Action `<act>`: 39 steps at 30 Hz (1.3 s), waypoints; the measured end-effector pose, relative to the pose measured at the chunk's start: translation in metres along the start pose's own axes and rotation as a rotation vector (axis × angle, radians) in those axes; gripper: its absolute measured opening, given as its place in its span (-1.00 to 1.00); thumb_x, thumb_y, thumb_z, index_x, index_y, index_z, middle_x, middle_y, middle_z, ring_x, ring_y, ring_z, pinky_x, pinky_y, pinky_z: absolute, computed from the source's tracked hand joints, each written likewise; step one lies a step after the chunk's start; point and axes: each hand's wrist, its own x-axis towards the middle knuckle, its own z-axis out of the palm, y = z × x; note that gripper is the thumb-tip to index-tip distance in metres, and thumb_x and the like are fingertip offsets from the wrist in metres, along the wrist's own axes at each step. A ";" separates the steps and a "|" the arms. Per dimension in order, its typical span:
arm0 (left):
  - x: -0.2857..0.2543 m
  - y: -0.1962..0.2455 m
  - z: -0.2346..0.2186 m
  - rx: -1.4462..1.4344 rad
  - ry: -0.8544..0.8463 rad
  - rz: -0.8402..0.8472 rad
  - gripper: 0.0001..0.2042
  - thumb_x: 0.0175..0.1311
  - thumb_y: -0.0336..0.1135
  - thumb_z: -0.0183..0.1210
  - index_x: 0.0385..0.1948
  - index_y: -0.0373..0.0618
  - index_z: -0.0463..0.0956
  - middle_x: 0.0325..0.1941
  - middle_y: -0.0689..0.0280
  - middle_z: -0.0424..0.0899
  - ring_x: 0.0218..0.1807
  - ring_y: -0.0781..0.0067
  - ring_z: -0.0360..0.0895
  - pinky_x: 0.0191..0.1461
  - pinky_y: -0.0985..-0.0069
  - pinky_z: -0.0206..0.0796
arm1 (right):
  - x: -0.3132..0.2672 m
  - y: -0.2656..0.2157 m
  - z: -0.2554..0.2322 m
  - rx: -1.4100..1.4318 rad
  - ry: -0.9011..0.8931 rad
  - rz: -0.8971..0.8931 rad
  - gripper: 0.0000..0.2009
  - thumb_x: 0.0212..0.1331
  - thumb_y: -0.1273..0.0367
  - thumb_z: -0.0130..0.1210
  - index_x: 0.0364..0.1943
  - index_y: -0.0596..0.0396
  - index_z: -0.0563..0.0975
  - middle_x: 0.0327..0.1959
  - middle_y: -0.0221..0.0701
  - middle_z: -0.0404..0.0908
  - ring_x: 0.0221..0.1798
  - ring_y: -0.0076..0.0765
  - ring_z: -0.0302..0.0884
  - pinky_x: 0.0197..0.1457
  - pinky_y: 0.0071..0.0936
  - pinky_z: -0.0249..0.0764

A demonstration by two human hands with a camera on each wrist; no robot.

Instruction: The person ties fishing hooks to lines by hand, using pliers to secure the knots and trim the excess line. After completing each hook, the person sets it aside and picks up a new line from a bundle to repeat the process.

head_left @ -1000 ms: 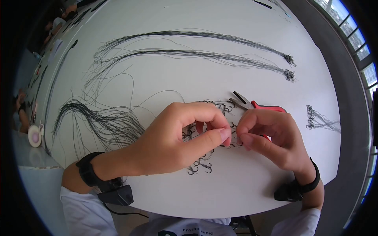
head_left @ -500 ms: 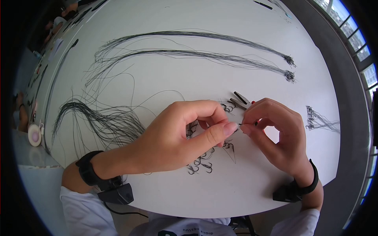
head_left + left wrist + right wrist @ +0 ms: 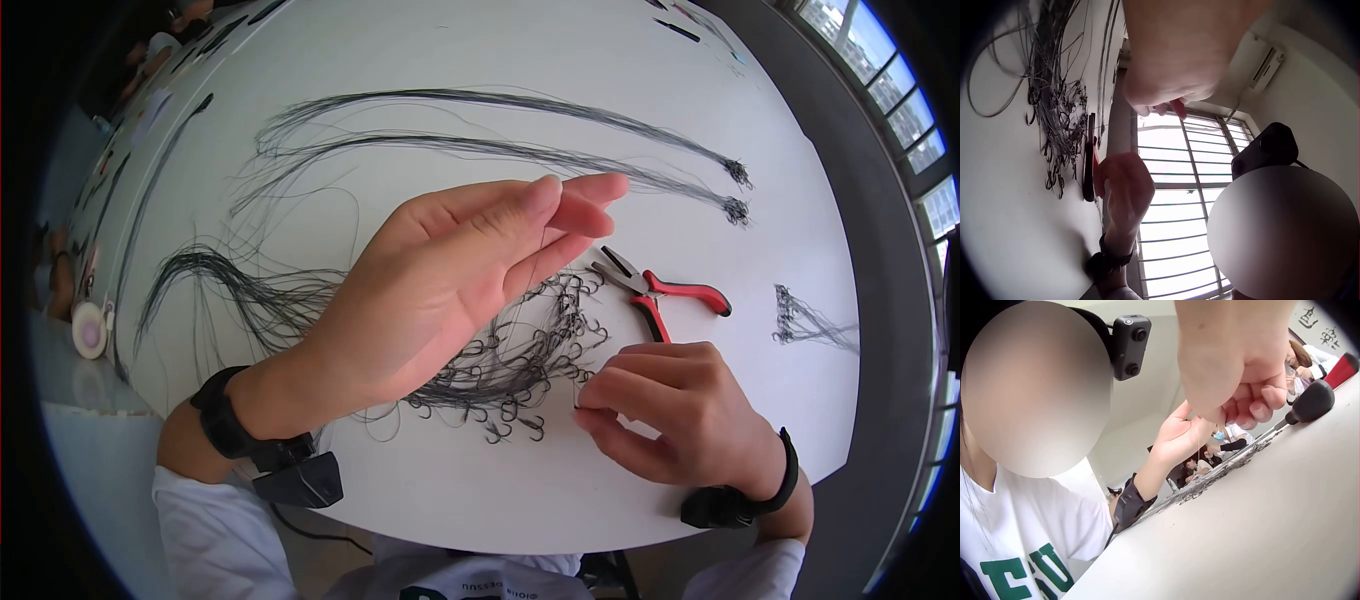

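Raised over the table, my left hand (image 3: 450,280) has its fingers mostly straight and the thumb along the upper side. A fine thread (image 3: 1198,439) hangs near its palm in the right wrist view. Lower right, my right hand (image 3: 670,410) pinches a small dark fish hook between thumb and index finger, mostly hidden by the fingertips. Under and beside the left hand lies a pile of treble hooks (image 3: 560,345) tied to dark fishing lines (image 3: 215,280). Pliers (image 3: 690,290) with red and black handles lie just beyond the right hand, jaws apart.
Two long bundles of line (image 3: 440,140) with hooks at their right ends stretch across the back. A smaller hook bundle (image 3: 790,315) lies near the right edge. A white spool (image 3: 92,330) stands at far left; a dark pen-like tool (image 3: 677,30) lies at the back.
Both hands were together above the hooks; now they are apart. The left hand has risen away with its fingers straightened, and the right has dropped toward me, uncovering the pliers.
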 end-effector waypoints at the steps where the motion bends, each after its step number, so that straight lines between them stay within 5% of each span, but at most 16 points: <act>1: -0.002 -0.003 -0.002 0.036 -0.071 0.048 -0.72 0.43 -0.27 -0.16 -0.23 -0.24 0.51 0.16 -0.01 0.44 0.21 0.22 0.40 0.36 0.35 0.12 | 0.000 -0.003 0.003 0.153 -0.024 -0.072 -0.88 -0.03 0.53 0.16 -0.39 0.17 0.46 -0.62 -0.37 0.46 -0.61 -0.27 0.43 -0.58 -0.40 0.36; 4: -0.009 0.000 -0.004 0.423 -0.200 -0.054 -0.74 0.41 -0.32 -0.12 -0.26 -0.30 0.53 0.08 -0.02 0.51 0.18 0.29 0.43 0.35 0.36 0.12 | -0.001 -0.009 0.000 0.399 -0.096 -0.122 -0.84 -0.05 0.56 0.18 -0.33 0.18 0.51 -0.54 -0.31 0.53 -0.52 -0.23 0.50 -0.45 -0.43 0.46; 5: -0.010 -0.002 -0.004 0.444 -0.251 -0.043 -0.75 0.39 -0.38 -0.10 -0.25 -0.38 0.52 -0.12 0.00 0.62 -0.08 0.40 0.58 0.07 0.47 0.38 | 0.001 -0.009 -0.002 0.529 -0.017 -0.123 -0.91 -0.04 0.54 0.18 -0.42 0.19 0.51 -0.51 -0.27 0.58 -0.53 -0.25 0.55 -0.47 -0.45 0.50; 6: -0.012 0.001 -0.001 0.440 -0.250 -0.042 -0.75 0.39 -0.38 -0.10 -0.25 -0.38 0.52 -0.12 0.00 0.62 -0.08 0.40 0.58 0.07 0.47 0.38 | 0.002 -0.009 -0.003 0.658 0.064 -0.122 -0.93 -0.02 0.52 0.18 -0.51 0.20 0.51 -0.49 -0.22 0.62 -0.54 -0.27 0.60 -0.49 -0.48 0.53; 8: -0.016 0.011 0.004 0.356 -0.305 -0.355 -0.75 0.37 -0.41 -0.09 -0.26 -0.44 0.51 -0.42 0.09 0.65 -0.43 0.48 0.60 -0.32 0.61 0.45 | -0.002 -0.017 -0.015 0.864 0.246 0.174 -0.98 0.06 0.61 0.06 -0.43 0.27 0.48 -0.49 -0.24 0.60 -0.51 -0.47 0.55 -0.38 -0.61 0.46; 9: -0.016 0.018 0.008 0.366 -0.312 -0.413 -0.74 0.36 -0.41 -0.09 -0.34 -0.47 0.52 -0.61 0.16 0.58 -0.66 0.50 0.52 -0.57 0.64 0.36 | -0.001 -0.015 -0.018 0.833 0.359 0.255 -0.96 0.10 0.60 0.02 -0.46 0.25 0.46 -0.54 -0.28 0.56 -0.54 -0.53 0.51 -0.42 -0.65 0.42; 13: -0.012 0.025 0.002 0.206 -0.337 -0.463 -0.71 0.30 -0.38 -0.09 -0.47 -0.44 0.53 -0.67 0.09 0.57 -0.77 0.45 0.46 -0.65 0.64 0.28 | 0.004 0.002 -0.023 0.426 0.464 0.470 -0.89 0.17 0.59 -0.05 -0.50 0.22 0.39 -0.65 -0.42 0.43 -0.62 -0.70 0.39 -0.55 -0.74 0.29; 16: -0.008 0.022 -0.005 0.141 -0.315 -0.466 -0.69 0.30 -0.35 -0.11 -0.49 -0.43 0.52 -0.67 0.04 0.57 -0.75 0.37 0.48 -0.63 0.57 0.31 | 0.004 0.010 -0.015 0.163 0.412 0.450 -0.90 0.16 0.60 -0.04 -0.49 0.21 0.39 -0.64 -0.45 0.41 -0.64 -0.71 0.35 -0.60 -0.73 0.23; 17: -0.009 0.023 -0.005 0.093 -0.292 -0.451 -0.65 0.32 -0.28 -0.11 -0.49 -0.39 0.53 -0.35 -0.14 0.62 -0.44 0.17 0.64 -0.35 0.44 0.46 | 0.001 0.013 -0.017 0.048 0.292 0.414 -0.92 0.11 0.62 0.00 -0.47 0.20 0.39 -0.63 -0.46 0.42 -0.66 -0.70 0.34 -0.62 -0.70 0.22; 18: -0.009 0.021 -0.005 0.092 -0.291 -0.450 -0.65 0.32 -0.28 -0.11 -0.49 -0.39 0.53 -0.35 -0.14 0.62 -0.44 0.17 0.64 -0.35 0.44 0.46 | 0.001 0.012 -0.013 0.011 0.273 0.390 -0.91 0.03 0.64 0.03 -0.46 0.19 0.40 -0.64 -0.42 0.43 -0.68 -0.57 0.33 -0.62 -0.66 0.23; 20: -0.007 0.011 -0.007 -0.178 -0.260 -0.314 -0.62 0.35 -0.21 -0.13 -0.48 -0.35 0.54 0.03 -0.26 0.46 0.04 0.02 0.53 0.04 0.32 0.40 | 0.002 0.010 -0.013 -0.071 0.158 0.249 -0.88 -0.05 0.63 0.08 -0.45 0.18 0.40 -0.64 -0.38 0.42 -0.68 -0.40 0.35 -0.62 -0.57 0.26; 21: -0.004 0.012 -0.011 -0.188 -0.344 -0.322 -0.60 0.39 -0.18 -0.16 -0.46 -0.32 0.55 0.23 -0.25 0.25 0.29 -0.01 0.28 0.28 0.26 0.22 | 0.001 0.009 -0.012 -0.070 0.155 0.248 -0.88 -0.05 0.63 0.08 -0.45 0.18 0.40 -0.64 -0.38 0.42 -0.68 -0.40 0.35 -0.62 -0.57 0.26; 26: -0.007 0.000 -0.009 -0.208 -0.154 -0.251 -0.64 0.41 -0.27 -0.19 -0.35 -0.34 0.57 0.18 -0.15 0.36 0.25 0.07 0.34 0.30 0.28 0.21 | -0.001 -0.001 -0.005 -0.056 -0.112 -0.023 -0.85 -0.13 0.57 0.14 -0.44 0.14 0.42 -0.64 -0.37 0.37 -0.64 -0.29 0.40 -0.61 -0.41 0.31; 30: -0.013 0.001 -0.005 0.303 -0.209 -0.266 -0.73 0.39 -0.38 -0.12 -0.19 -0.38 0.53 0.05 -0.06 0.51 0.08 0.27 0.51 0.17 0.41 0.36 | 0.003 -0.007 -0.004 0.116 0.017 -0.090 -0.80 -0.20 0.60 0.16 -0.41 0.15 0.46 -0.60 -0.40 0.42 -0.63 -0.34 0.41 -0.62 -0.47 0.32; 35: -0.021 0.008 0.007 0.374 -0.243 -0.330 -0.85 0.31 -0.54 -0.04 -0.29 -0.40 0.52 -0.33 0.22 0.63 -0.30 0.48 0.61 -0.16 0.55 0.49 | 0.002 -0.011 -0.013 0.041 0.122 -0.047 -0.76 -0.29 0.65 0.16 -0.41 0.19 0.48 -0.59 -0.40 0.42 -0.63 -0.36 0.38 -0.64 -0.50 0.28; 39: -0.022 0.013 0.006 0.584 -0.344 -0.212 -0.86 0.30 -0.54 -0.03 -0.29 -0.38 0.53 -0.40 0.23 0.63 -0.31 0.52 0.61 -0.22 0.61 0.46 | 0.003 -0.005 -0.009 -0.073 0.176 -0.124 -0.74 -0.31 0.66 0.18 -0.40 0.21 0.48 -0.57 -0.37 0.43 -0.63 -0.34 0.39 -0.64 -0.49 0.30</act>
